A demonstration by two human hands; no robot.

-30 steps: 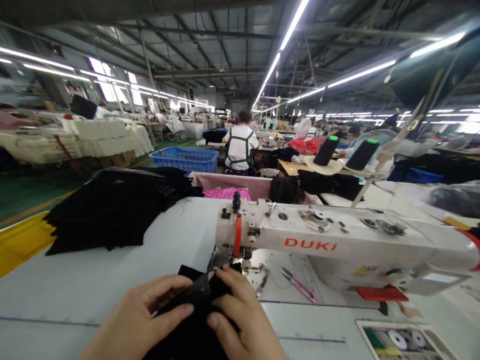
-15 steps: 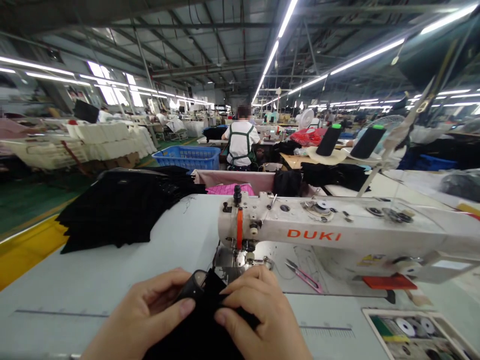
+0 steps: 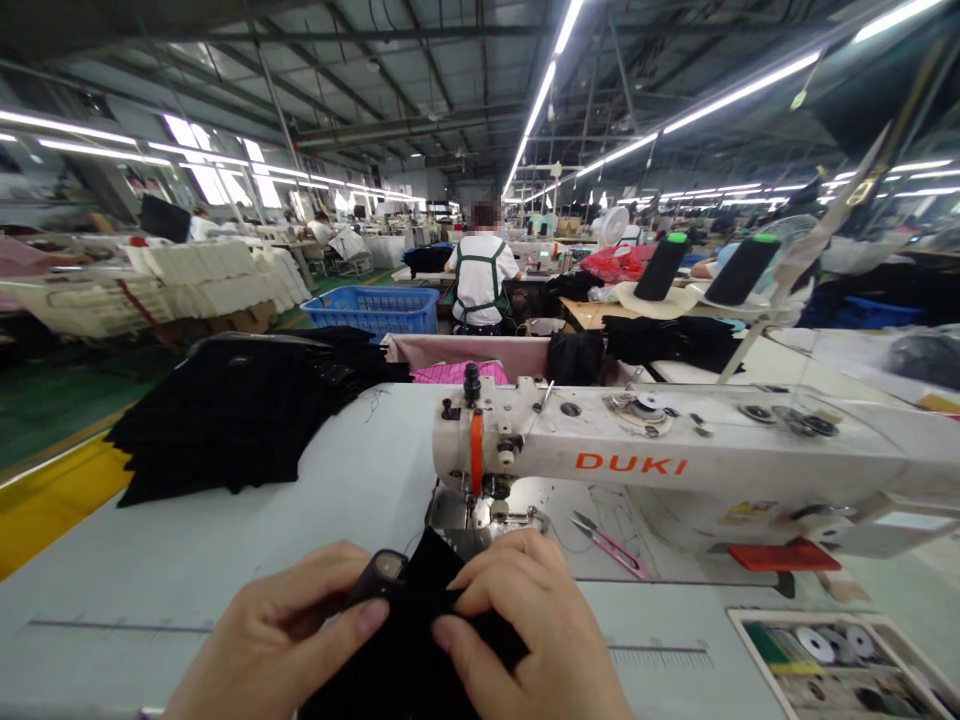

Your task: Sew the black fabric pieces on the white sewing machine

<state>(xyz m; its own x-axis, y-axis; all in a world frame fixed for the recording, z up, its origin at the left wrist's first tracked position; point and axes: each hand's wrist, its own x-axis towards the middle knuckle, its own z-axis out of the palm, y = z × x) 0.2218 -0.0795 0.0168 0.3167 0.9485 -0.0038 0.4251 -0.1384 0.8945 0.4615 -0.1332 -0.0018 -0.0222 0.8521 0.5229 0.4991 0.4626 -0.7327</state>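
Low in the head view, my left hand [image 3: 281, 630] is closed, its thumb pressing on a piece of black cloth [image 3: 394, 655]. A short dark cylinder with a greyish end [image 3: 382, 572] sits between that thumb and the fingers; its exact kind is unclear. My right hand [image 3: 529, 625] pinches the same cloth from the right side. One cloth corner sticks up between both hands, just in front of the needle area of a white sewing machine [image 3: 540, 440]. Pink-handled thread snips [image 3: 611, 548] lie on the machine bed, right of my right hand.
Black fabric pieces are stacked [image 3: 225, 420] on the left of the pale table [image 3: 360, 470]. An open tray of bobbins [image 3: 832, 650] is at the lower right. Black thread cones [image 3: 664, 268] stand behind the machine. A person [image 3: 480, 275] sits ahead, near a blue basket [image 3: 371, 308].
The cloth's corner stands slightly higher and more spread between my hands. Both hands keep their hold with only small shifts, and the camera view has moved a little.
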